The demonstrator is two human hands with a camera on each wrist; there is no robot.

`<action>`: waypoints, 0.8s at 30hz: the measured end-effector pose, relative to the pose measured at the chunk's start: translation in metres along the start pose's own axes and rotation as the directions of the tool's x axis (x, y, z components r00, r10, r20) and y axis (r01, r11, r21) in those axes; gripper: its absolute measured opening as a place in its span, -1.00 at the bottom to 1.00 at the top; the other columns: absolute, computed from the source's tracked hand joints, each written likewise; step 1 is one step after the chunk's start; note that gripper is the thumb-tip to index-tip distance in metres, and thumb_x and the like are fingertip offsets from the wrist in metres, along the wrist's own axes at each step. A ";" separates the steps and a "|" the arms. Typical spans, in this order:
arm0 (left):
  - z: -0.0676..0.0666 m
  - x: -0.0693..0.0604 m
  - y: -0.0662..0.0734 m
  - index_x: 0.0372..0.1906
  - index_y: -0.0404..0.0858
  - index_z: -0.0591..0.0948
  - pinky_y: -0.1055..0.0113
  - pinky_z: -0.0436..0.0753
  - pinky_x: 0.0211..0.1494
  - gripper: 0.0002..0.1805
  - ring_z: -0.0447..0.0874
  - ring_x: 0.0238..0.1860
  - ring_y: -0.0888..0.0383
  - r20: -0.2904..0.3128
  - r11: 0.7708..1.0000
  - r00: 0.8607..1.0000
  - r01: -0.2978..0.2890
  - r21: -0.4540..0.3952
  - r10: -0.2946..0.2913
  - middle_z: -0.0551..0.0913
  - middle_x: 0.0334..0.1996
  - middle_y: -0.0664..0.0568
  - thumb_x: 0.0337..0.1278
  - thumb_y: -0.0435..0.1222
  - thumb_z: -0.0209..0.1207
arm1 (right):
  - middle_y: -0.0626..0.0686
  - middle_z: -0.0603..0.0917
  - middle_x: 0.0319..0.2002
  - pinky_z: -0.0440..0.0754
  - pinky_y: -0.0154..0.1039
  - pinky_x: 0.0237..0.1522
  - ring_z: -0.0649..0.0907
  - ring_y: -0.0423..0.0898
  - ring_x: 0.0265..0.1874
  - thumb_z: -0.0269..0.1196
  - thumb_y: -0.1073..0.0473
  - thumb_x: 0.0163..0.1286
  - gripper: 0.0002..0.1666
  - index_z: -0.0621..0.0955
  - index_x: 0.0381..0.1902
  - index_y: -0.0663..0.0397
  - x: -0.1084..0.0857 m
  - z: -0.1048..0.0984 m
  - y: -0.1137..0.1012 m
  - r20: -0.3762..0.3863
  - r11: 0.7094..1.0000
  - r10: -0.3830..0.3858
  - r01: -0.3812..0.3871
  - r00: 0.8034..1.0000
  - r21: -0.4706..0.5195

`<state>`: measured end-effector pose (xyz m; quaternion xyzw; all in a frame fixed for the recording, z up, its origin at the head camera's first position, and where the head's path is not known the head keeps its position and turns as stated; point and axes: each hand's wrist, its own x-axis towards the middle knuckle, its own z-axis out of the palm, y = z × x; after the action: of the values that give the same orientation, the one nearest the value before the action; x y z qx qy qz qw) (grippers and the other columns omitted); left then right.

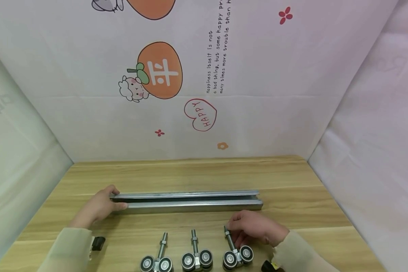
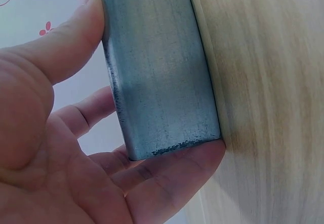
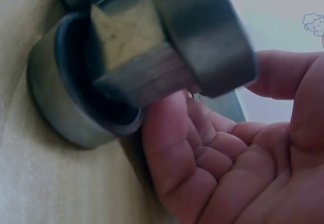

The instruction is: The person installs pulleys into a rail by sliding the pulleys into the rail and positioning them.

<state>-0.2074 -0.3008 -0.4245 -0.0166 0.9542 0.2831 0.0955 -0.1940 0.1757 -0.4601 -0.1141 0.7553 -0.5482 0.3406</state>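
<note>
A silver steel channel rail (image 1: pixel 193 207) with a slot along its top lies crosswise on the table. My left hand (image 1: pixel 98 206) grips its left end; in the left wrist view the thumb lies along one edge of the rail (image 2: pixel 162 77) and fingers curl round the end. Near the table's front stand three hanger rollers with paired wheels and threaded bolts: left (image 1: pixel 165 265), middle (image 1: pixel 206 259) and right (image 1: pixel 229 260). My right hand (image 1: pixel 255 227) pinches the right roller's bolt near its top. Up close in the right wrist view, the wheels (image 3: pixel 207 36) hide part of the fingers.
The wooden table (image 1: pixel 292 177) meets a white printed cloth (image 1: pixel 258 113) at its back edge. White cloth walls rise on the left (image 1: pixel 17 132) and right (image 1: pixel 377 151). Black straps (image 1: pixel 98 243) show at both wrists.
</note>
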 end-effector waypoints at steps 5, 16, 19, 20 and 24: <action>0.000 0.000 0.000 0.16 -0.47 0.42 -0.31 0.46 0.03 -0.25 0.38 0.15 -0.52 0.004 1.000 1.000 -0.003 0.008 0.003 0.40 0.15 -0.59 0.11 0.02 0.40 | 0.14 0.64 -0.48 0.63 -0.22 -0.50 0.65 -0.05 -0.56 0.19 0.12 0.47 -0.71 0.61 -0.33 0.28 0.000 0.002 0.003 -0.005 1.000 -0.002 0.002 1.000 0.000; -0.001 -0.001 0.001 0.16 -0.47 0.42 -0.32 0.45 0.03 -0.27 0.37 0.15 -0.54 0.006 1.000 1.000 -0.014 0.018 0.014 0.39 0.16 -0.60 0.14 0.00 0.38 | 0.25 0.71 -0.35 0.65 -0.20 -0.43 0.66 -0.04 -0.49 0.15 0.09 0.50 -0.68 0.59 -0.23 0.31 -0.005 -0.003 0.001 0.086 0.990 0.017 -0.029 0.996 0.141; -0.001 -0.001 0.000 0.17 -0.47 0.41 -0.32 0.45 0.03 -0.26 0.37 0.15 -0.54 0.010 1.000 1.000 -0.014 0.019 0.013 0.39 0.16 -0.60 0.15 0.01 0.37 | 0.30 0.72 -0.30 0.66 -0.20 -0.42 0.68 -0.04 -0.48 0.14 0.09 0.50 -0.67 0.59 -0.21 0.31 -0.007 -0.003 -0.001 0.113 0.984 0.019 -0.039 0.993 0.173; -0.001 -0.001 0.000 0.17 -0.47 0.41 -0.32 0.45 0.03 -0.26 0.37 0.15 -0.54 0.011 1.000 1.000 -0.013 0.020 0.013 0.39 0.16 -0.60 0.15 0.01 0.37 | 0.31 0.72 -0.29 0.66 -0.20 -0.42 0.68 -0.05 -0.47 0.14 0.09 0.50 -0.67 0.58 -0.20 0.32 -0.007 -0.003 -0.001 0.121 0.982 0.020 -0.042 0.992 0.184; -0.001 -0.001 0.000 0.18 -0.46 0.41 -0.32 0.46 0.02 -0.26 0.38 0.14 -0.54 0.013 1.000 1.000 -0.009 0.022 0.008 0.40 0.15 -0.60 0.16 0.02 0.37 | 0.33 0.71 -0.28 0.65 -0.22 -0.41 0.68 -0.05 -0.45 0.13 0.11 0.49 -0.67 0.57 -0.16 0.35 -0.008 -0.002 0.000 0.134 0.975 0.006 -0.035 0.991 0.218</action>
<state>-0.2064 -0.3017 -0.4239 -0.0096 0.9567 0.2729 0.1008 -0.1896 0.1818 -0.4567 -0.1039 0.6670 -0.6160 0.4061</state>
